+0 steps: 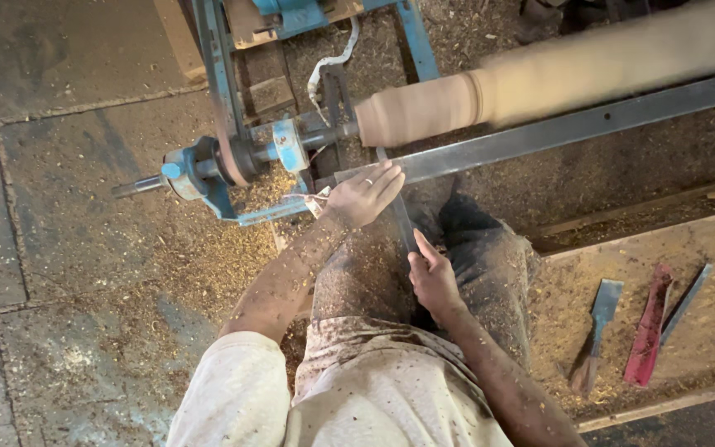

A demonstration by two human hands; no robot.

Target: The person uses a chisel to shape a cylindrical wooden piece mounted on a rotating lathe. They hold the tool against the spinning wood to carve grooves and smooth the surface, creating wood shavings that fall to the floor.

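A long pale wooden cylinder point(424, 108) is mounted on a blue lathe point(208, 165) and looks blurred along its right part. A flat grey turning chisel point(403, 223) runs from my lap up to the cylinder's left end. My left hand point(364, 197) lies over the blade where it crosses the grey metal rest bar point(556, 128), fingers stretched along it. My right hand point(434, 280) grips the chisel's lower end above my knees. A ring shows on the left hand.
To the right, on a sawdust-covered board, lie a wooden-handled chisel point(597, 331), a red tool point(649, 335) and a thin metal blade point(684, 302). Wood shavings cover my trousers and the stone floor point(59, 248). A white cord point(333, 62) hangs behind the lathe.
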